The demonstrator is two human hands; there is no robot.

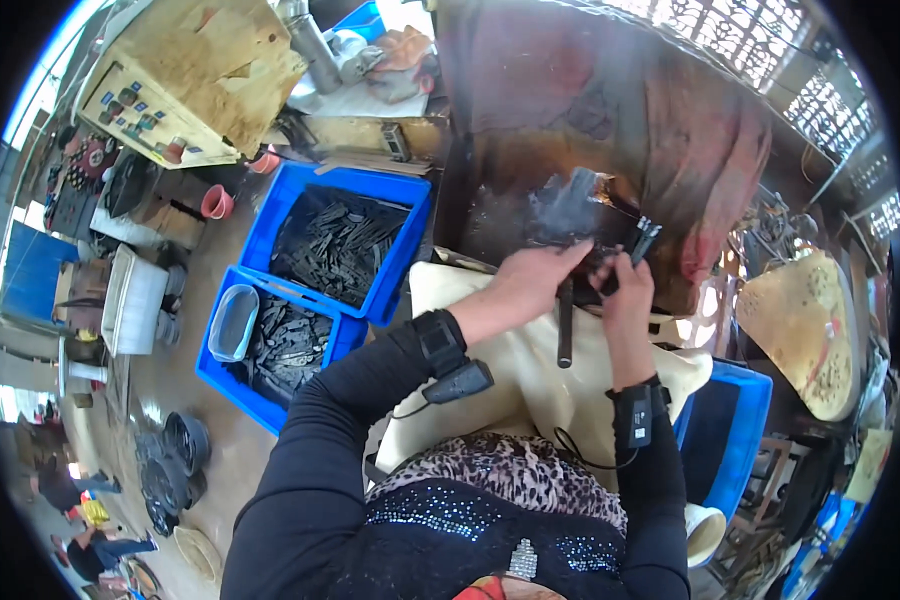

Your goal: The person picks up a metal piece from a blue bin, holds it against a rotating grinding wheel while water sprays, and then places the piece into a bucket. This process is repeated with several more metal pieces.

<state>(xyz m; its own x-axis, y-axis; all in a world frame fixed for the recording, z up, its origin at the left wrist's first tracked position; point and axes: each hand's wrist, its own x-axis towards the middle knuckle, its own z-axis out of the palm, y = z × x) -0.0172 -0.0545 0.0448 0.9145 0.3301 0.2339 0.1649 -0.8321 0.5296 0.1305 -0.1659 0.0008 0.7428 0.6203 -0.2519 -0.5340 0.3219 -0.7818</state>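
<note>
My left hand (540,278) reaches in at the middle, fingers closed at the near side of a blurred grey wheel (568,205). What it grips is too dark and small to make out. Just right of it, my right hand (625,292) is closed on several slim dark metal pieces (645,238), their pale tips pointing up and away. A bright orange glint (602,190) shows at the wheel's right edge. Below my hands a dark rod (565,325) points toward me over the cream apron (510,365) on my lap.
At the left, two blue crates (255,235) hold many dark flat metal strips; a clear plastic tub (234,322) lies in the nearer one. Another blue crate (735,425) stands right. Reddish cloth (715,170) hangs right of the wheel. A worn cream cabinet (195,75) stands far left.
</note>
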